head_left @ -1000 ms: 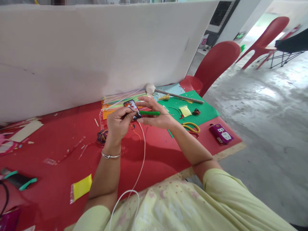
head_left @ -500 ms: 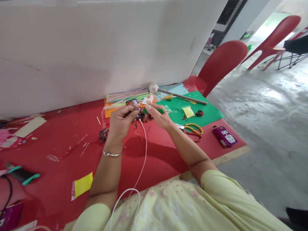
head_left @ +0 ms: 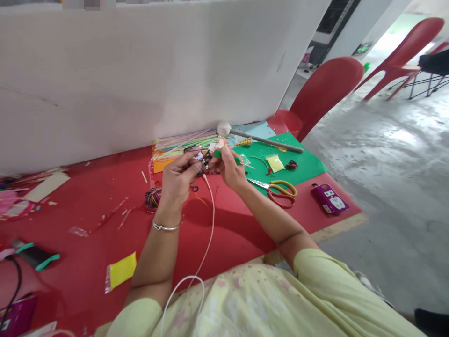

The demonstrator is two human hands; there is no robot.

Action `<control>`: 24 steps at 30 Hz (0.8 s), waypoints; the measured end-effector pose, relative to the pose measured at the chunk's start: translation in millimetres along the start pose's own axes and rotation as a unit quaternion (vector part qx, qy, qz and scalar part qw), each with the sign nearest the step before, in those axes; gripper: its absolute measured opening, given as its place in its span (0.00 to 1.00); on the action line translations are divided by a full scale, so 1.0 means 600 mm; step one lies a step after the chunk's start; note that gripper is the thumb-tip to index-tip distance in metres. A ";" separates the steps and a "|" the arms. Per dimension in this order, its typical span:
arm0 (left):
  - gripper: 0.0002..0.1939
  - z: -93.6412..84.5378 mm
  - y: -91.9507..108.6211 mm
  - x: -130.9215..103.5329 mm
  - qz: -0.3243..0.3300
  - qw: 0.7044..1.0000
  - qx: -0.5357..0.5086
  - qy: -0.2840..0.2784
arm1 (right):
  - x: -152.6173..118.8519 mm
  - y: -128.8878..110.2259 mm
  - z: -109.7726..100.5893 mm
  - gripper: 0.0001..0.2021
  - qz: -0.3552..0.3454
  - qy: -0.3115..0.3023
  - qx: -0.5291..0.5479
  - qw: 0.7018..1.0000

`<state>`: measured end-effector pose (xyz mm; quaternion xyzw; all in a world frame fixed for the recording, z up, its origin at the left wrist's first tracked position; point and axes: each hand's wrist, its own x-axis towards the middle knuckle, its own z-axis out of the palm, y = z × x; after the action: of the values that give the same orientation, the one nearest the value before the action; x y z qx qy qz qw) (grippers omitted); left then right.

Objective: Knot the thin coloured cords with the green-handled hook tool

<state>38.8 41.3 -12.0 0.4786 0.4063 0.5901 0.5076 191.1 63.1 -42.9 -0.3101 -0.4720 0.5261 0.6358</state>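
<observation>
My left hand (head_left: 179, 175) pinches a thin dark cord between thumb and fingertips; most of the cord is hidden. Close beside it, my right hand (head_left: 231, 171) is closed around a thin tool with a green handle (head_left: 237, 160). A slim pale shaft sticks out of the handle to the right; the other end is too small to make out. Behind the fingers lies a phone (head_left: 199, 155), partly covered, and a white cable (head_left: 212, 210) runs from there toward me. A multicoloured ball of cord (head_left: 152, 198) rests by my left wrist.
Scissors (head_left: 275, 189) with red and yellow handles lie right of my right hand. A green sheet (head_left: 308, 164) holds a pale yellow packet (head_left: 275, 163). Pipe cleaners (head_left: 189, 142) and a white-headed stick (head_left: 266, 140) lie along the wall. A purple pack (head_left: 329, 199) sits near the right edge.
My right hand has tipped upward slightly, and the tool now slants down to the right. More of the phone and scissors shows. My left hand keeps its pinch.
</observation>
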 end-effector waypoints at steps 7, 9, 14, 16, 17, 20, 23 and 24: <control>0.11 -0.004 0.021 0.000 -0.029 0.999 -0.008 -0.016 | 0.033 -0.005 -0.011 0.32 0.184 -0.072 0.098 0.975; 0.10 -0.006 0.020 0.001 -0.026 1.000 -0.007 -0.009 | 0.032 -0.006 -0.011 0.32 0.186 -0.071 0.104 0.974; 0.15 -0.009 0.017 0.003 -0.031 0.999 -0.019 -0.001 | 0.031 -0.003 -0.010 0.31 0.192 -0.068 0.113 0.972; 0.15 -0.010 0.017 0.004 -0.031 0.999 -0.019 0.006 | 0.031 -0.001 -0.011 0.31 0.192 -0.070 0.116 0.972; 0.14 -0.010 0.017 0.004 -0.030 0.999 -0.018 0.012 | 0.031 -0.001 -0.012 0.31 0.191 -0.070 0.118 0.972; 0.12 -0.012 0.016 0.005 -0.026 0.999 -0.009 0.023 | 0.031 0.000 -0.014 0.30 0.193 -0.067 0.117 0.972; 0.12 -0.013 0.016 0.005 -0.025 1.000 -0.004 0.017 | 0.030 -0.003 -0.014 0.30 0.198 -0.065 0.113 0.971; 0.12 -0.014 0.016 0.004 -0.026 1.000 -0.005 0.013 | 0.030 -0.005 -0.013 0.30 0.200 -0.066 0.113 0.971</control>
<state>28.6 42.5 -4.2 0.4577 0.4221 0.5849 0.5199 199.4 80.6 -38.3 -0.2893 -0.3787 0.7116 0.5162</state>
